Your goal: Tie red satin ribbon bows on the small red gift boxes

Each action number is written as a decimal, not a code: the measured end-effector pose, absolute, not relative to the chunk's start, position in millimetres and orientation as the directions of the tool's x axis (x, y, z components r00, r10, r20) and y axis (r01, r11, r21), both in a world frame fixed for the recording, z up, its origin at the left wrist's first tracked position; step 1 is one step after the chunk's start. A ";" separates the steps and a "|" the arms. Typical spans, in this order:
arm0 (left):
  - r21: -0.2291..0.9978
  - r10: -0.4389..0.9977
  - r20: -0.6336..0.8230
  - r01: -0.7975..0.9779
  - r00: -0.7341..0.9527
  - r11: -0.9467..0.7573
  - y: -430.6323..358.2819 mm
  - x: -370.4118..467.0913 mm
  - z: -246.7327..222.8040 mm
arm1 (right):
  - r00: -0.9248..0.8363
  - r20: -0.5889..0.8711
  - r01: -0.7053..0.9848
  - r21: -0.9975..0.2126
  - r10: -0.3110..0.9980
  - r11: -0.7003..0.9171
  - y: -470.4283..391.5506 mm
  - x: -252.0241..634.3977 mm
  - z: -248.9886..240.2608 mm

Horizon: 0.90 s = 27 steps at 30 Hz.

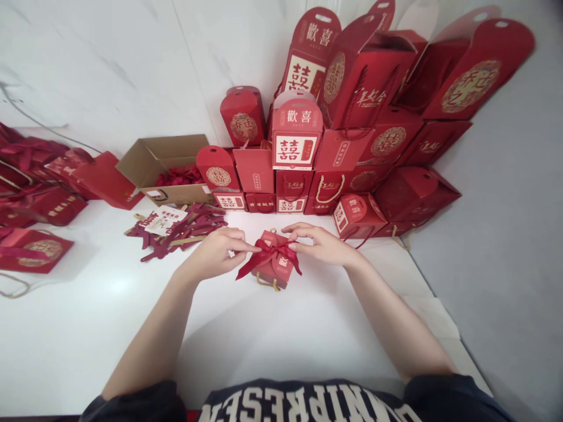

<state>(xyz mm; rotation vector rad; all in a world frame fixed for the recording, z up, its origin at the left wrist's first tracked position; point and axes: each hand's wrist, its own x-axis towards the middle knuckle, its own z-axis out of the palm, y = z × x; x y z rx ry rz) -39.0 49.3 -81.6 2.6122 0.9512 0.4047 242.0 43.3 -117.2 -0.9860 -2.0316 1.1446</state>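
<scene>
A small red gift box (273, 271) with a gold cord handle stands on the white table (264, 334) in front of me. Across its top lies a dark red ribbon bow (276, 251) with its tails hanging to both sides. My left hand (217, 253) is at the bow's left loop, index finger stretched out and touching it, the other fingers curled. On the right side, my right hand (319, 243) has its thumb and index finger at the right loop, closed around its edge.
Red gift boxes (294, 140) are stacked along the wall behind. An open cardboard box (176, 193) of red ribbons, a pile of dark red ribbon pieces (189, 234) and a printed card (165, 220) lie back left. More red boxes (37, 251) stand far left.
</scene>
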 end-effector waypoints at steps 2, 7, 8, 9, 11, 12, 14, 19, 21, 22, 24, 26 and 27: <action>0.369 0.650 0.144 0.569 0.746 -0.735 49.1 -37.8 -81.8 | -0.544 0.139 0.301 -0.888 0.827 0.347 43.0 241.3 -117.1; 0.355 0.626 0.169 0.546 0.761 -0.759 45.2 -33.2 -82.9 | -0.564 0.128 0.260 -0.910 0.816 0.322 42.6 238.3 -117.9; 0.358 0.623 0.185 0.538 0.760 -0.763 44.5 -32.9 -83.7 | -0.565 0.130 0.253 -0.913 0.815 0.321 42.8 237.9 -118.2; 0.361 0.619 0.201 0.530 0.759 -0.767 44.1 -32.8 -84.4 | -0.566 0.132 0.249 -0.914 0.814 0.321 42.9 237.5 -118.5; 0.358 0.615 0.228 0.522 0.755 -0.774 43.8 -33.5 -85.6 | -0.569 0.137 0.246 -0.912 0.811 0.327 43.2 237.0 -118.8; 0.349 0.613 0.236 0.523 0.754 -0.778 43.8 -33.9 -85.9 | -0.571 0.138 0.247 -0.911 0.809 0.330 43.3 236.8 -118.8; 0.321 0.611 0.240 0.532 0.755 -0.784 43.9 -34.3 -85.7 | -0.575 0.139 0.248 -0.909 0.806 0.334 43.4 236.5 -118.3; 0.262 0.626 0.216 0.573 0.750 -0.777 43.5 -32.3 -84.6 | -0.573 0.145 0.233 -0.915 0.807 0.330 42.6 235.7 -117.1; 0.232 0.636 0.218 0.594 0.740 -0.770 43.9 -31.9 -84.9 | -0.571 0.140 0.224 -0.922 0.809 0.317 42.4 235.4 -117.4; 0.218 0.638 0.221 0.600 0.738 -0.769 44.2 -31.9 -85.0 | -0.570 0.135 0.218 -0.926 0.811 0.307 42.3 235.2 -117.8; 0.206 0.638 0.226 0.604 0.736 -0.770 44.7 -31.8 -84.5 | -0.563 0.125 0.205 -0.936 0.817 0.285 42.5 234.4 -119.1; 0.241 0.647 0.232 0.601 0.727 -0.762 44.6 -30.3 -83.2 | -0.551 0.118 0.195 -0.944 0.826 0.264 43.2 233.2 -121.4; 0.281 0.657 0.234 0.597 0.716 -0.751 44.3 -28.8 -82.7 | -0.544 0.116 0.188 -0.948 0.831 0.256 43.7 232.5 -122.9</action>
